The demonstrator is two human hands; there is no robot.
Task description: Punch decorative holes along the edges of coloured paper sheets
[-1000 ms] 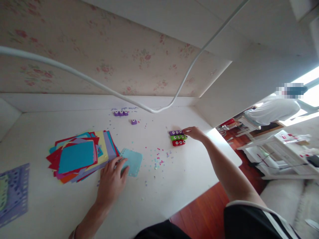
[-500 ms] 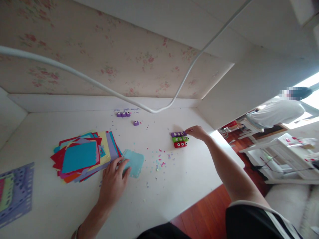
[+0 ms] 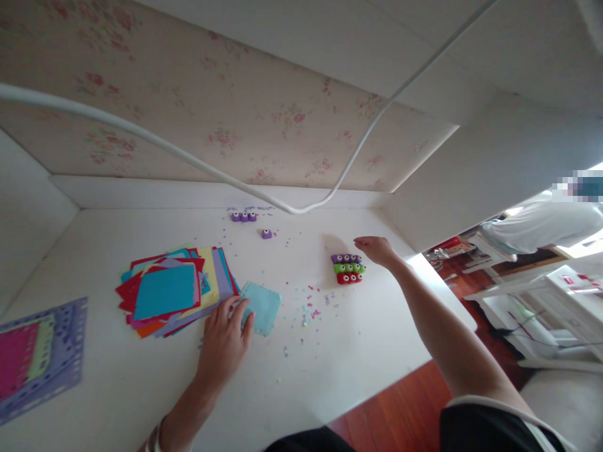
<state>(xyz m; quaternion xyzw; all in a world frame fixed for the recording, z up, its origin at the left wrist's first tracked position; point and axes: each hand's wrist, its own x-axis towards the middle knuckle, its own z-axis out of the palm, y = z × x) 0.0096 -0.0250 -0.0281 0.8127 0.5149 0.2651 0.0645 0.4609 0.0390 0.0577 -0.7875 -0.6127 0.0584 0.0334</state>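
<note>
My left hand [image 3: 225, 342] lies flat on the white desk [image 3: 117, 383], fingers spread, its fingertips on the edge of a light blue paper sheet [image 3: 262, 306]. A fanned stack of coloured paper [image 3: 174, 289] sits just to its left. My right hand [image 3: 375, 248] hovers a little above and to the right of a block of small punches in purple, green and red rows [image 3: 349, 268]; its fingers are loosely curled and hold nothing.
Three purple punches [image 3: 244, 216] and a single one [image 3: 267, 233] stand near the back wall. Paper confetti [image 3: 308, 307] is scattered mid-desk. Punched sheets [image 3: 32, 351] lie at the left edge. A white cable [image 3: 292, 210] hangs across. Another person [image 3: 546, 220] is at far right.
My right hand has lifted off the block of punches and drawn slightly back to the right. The left hand stays on the blue sheet. The view has shifted a little.
</note>
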